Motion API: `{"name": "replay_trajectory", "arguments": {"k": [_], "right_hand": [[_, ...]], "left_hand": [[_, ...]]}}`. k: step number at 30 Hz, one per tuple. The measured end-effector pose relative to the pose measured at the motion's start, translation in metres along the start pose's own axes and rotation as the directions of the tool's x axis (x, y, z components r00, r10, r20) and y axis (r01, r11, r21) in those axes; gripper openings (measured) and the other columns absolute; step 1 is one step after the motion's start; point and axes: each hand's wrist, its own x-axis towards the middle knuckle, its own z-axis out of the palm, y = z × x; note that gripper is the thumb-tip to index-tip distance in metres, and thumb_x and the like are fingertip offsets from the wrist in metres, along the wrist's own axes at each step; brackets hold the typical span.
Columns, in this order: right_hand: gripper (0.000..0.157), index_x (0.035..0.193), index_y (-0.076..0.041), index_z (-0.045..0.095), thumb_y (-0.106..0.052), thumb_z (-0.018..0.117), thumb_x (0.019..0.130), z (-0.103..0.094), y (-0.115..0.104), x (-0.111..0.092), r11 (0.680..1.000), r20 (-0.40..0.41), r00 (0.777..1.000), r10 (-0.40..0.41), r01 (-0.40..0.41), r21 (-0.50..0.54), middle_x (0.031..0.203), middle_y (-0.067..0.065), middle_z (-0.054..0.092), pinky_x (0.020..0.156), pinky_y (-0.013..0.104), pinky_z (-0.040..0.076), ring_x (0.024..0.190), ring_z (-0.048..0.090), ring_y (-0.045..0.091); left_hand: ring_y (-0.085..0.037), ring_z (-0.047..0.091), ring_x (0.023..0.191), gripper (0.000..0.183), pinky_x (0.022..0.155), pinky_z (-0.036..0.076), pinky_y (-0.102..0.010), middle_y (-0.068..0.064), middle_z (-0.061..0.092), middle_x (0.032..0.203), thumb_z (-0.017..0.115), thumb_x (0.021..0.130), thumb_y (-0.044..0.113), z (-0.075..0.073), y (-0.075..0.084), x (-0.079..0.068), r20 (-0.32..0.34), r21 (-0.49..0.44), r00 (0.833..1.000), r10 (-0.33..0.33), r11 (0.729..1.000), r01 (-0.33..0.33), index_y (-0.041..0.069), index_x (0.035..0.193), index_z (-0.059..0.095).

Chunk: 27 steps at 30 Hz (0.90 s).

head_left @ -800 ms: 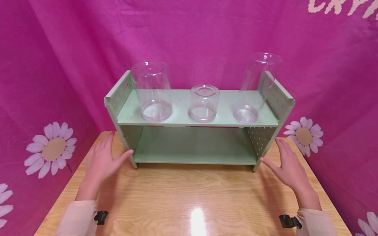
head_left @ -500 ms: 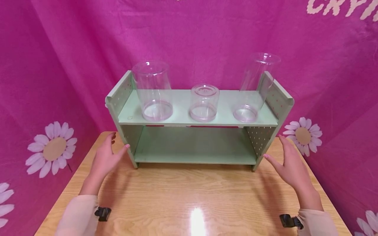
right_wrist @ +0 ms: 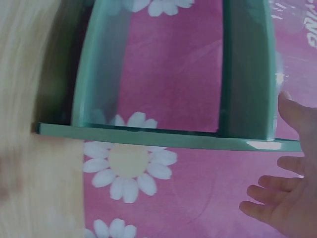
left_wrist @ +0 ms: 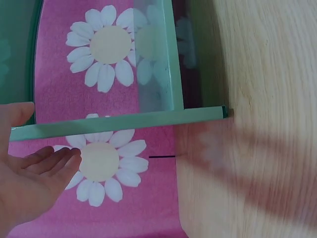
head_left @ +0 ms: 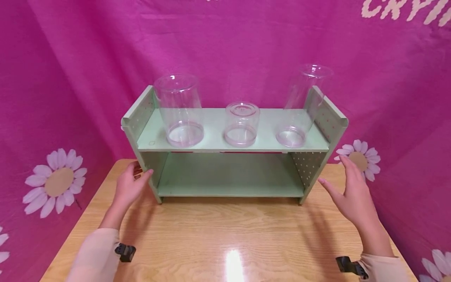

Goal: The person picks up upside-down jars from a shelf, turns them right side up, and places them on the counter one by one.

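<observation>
"Where's the green shelf (head_left: 230, 178)?"

"Upright on the wooden table (head_left: 211, 235), with a wide container (head_left: 179, 103), a short container (head_left: 242, 121) and a slim container (head_left: 303, 103), all clear, standing left to right on its upper board."

"And the left hand (head_left: 128, 186)?"

"At the left side panel (head_left: 141, 113), thumb toward the front edge, fingers on the outer side, loosely bent and gripping nothing that I can see. Whether it touches the panel, I can't tell."

"The right hand (head_left: 357, 199)?"

"Just outside the right side panel (head_left: 327, 115), thumb and index finger spread wide, nothing in its grasp."

"What's hard to make out?"

"From the head, the left fingertips are dim beside the panel, and the right hand's other fingers are mostly hidden behind the index. The sleeves (head_left: 95, 254) run off the bottom, and the pale lettering (head_left: 405, 9) on the pink cloth (head_left: 229, 51) is cut off at the right."

"Do the wrist views add anything?"

"The left one shows thumb and fingers on opposite sides of the panel. The right one shows four fingers fanned apart, the hand cropped at the edge. Only the head view shows all three containers clearly."
</observation>
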Motion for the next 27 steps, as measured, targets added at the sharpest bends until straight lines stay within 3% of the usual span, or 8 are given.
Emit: {"name": "replay_trajectory", "arguments": {"k": [12,15,17,19,24,27], "right_hand": [[0.07,0.143,-0.008,0.042,-0.016,0.074,0.081,-0.027,-0.032,0.008,0.995,-0.229,0.971,-0.07,0.085,0.055,0.139,0.026,0.048,0.108,0.062,0.031,0.128,0.043,0.046],[0.066,0.14,-0.008,0.046,-0.013,0.075,0.081,-0.033,-0.041,0.015,0.992,-0.265,0.959,-0.095,0.112,0.051,0.135,0.025,0.052,0.112,0.033,0.037,0.12,0.049,0.043],[0.065,0.139,-0.008,0.047,-0.012,0.075,0.08,-0.036,-0.046,0.019,0.991,-0.283,0.953,-0.106,0.124,0.048,0.132,0.024,0.054,0.106,0.013,0.034,0.115,0.052,0.039],[0.065,0.138,-0.008,0.049,-0.011,0.076,0.079,-0.038,-0.05,0.023,0.99,-0.295,0.948,-0.117,0.136,0.045,0.131,0.023,0.056,0.095,0.001,0.029,0.111,0.053,0.034],[0.062,0.137,-0.008,0.051,-0.01,0.075,0.08,-0.043,-0.058,0.032,0.985,-0.289,0.946,-0.144,0.165,0.048,0.132,0.019,0.057,0.094,0.0,0.03,0.113,0.054,0.03],[0.059,0.136,-0.007,0.051,-0.011,0.074,0.081,-0.046,-0.063,0.037,0.984,-0.268,0.95,-0.159,0.176,0.04,0.132,0.019,0.058,0.091,0.001,0.03,0.107,0.055,0.031]], "left_hand": [[-0.042,0.049,0.128,0.055,0.107,0.043,-0.049,-0.032,0.05,0.137,0.049,0.097,0.025,0.001,0.011,0.004,-0.032,0.045,0.998,-0.06,0.997,0.061,-0.009,0.139,0.04],[-0.043,0.051,0.125,0.052,0.105,0.044,-0.05,-0.033,0.052,0.133,0.048,0.098,0.025,-0.001,0.015,0.005,-0.045,0.073,0.998,-0.048,0.996,0.051,-0.01,0.136,0.043],[-0.044,0.053,0.122,0.051,0.103,0.045,-0.051,-0.033,0.055,0.13,0.048,0.097,0.025,-0.002,0.017,0.005,-0.052,0.101,0.998,-0.025,0.994,0.031,-0.011,0.133,0.046],[-0.045,0.055,0.119,0.048,0.1,0.046,-0.053,-0.034,0.057,0.126,0.048,0.097,0.024,-0.002,0.018,0.005,-0.061,0.129,0.998,-0.003,0.992,0.011,-0.011,0.129,0.049],[-0.044,0.059,0.107,0.042,0.089,0.05,-0.052,-0.033,0.062,0.117,0.047,0.098,0.024,-0.003,0.019,0.006,-0.07,0.178,0.997,0.026,0.984,-0.013,-0.012,0.119,0.056],[-0.039,0.061,0.091,0.039,0.072,0.053,-0.041,-0.032,0.065,0.106,0.048,0.097,0.022,-0.003,0.018,0.006,-0.068,0.202,0.997,0.035,0.979,-0.02,-0.012,0.111,0.059]]}}
